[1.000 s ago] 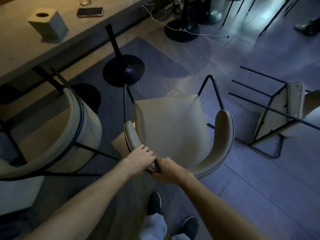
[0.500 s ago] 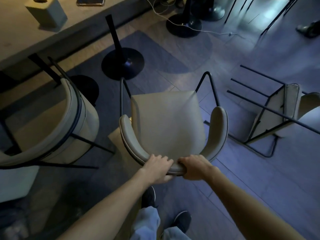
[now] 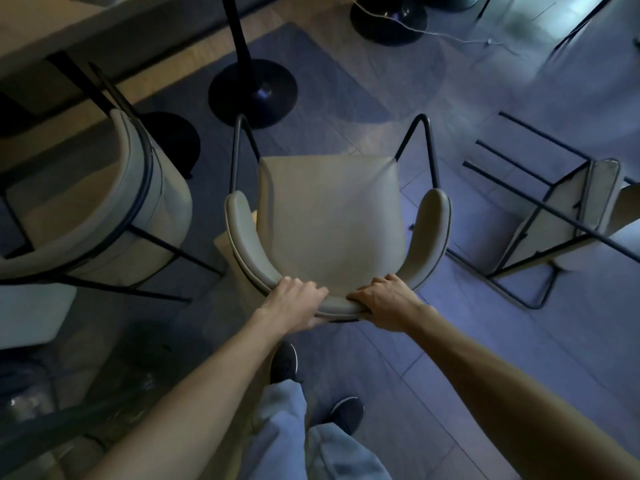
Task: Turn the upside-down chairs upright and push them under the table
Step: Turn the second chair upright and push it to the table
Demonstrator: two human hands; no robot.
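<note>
A beige upholstered chair (image 3: 332, 216) with a curved backrest and black metal legs stands upright in the middle of the floor, its seat facing the table (image 3: 45, 46) at the top left. My left hand (image 3: 294, 299) grips the top of the backrest left of its middle. My right hand (image 3: 381, 299) grips the same rim just to the right. A second beige chair (image 3: 114, 216) lies overturned at the left, its dark legs sticking out. A third chair (image 3: 568, 216) lies on its side at the right, legs pointing left.
Two round black pedestal bases stand beyond the chair, a near pedestal base (image 3: 252, 88) and a far pedestal base (image 3: 388, 19) with a white cable (image 3: 450, 36) trailing past it. My two dark shoes (image 3: 284, 362) and pale trouser legs are just behind the chair. A pale box (image 3: 31, 313) sits low at the left.
The upright chair has swung round so its seat squarely faces the table. Both hands have slid along the backrest from its left end to its middle.
</note>
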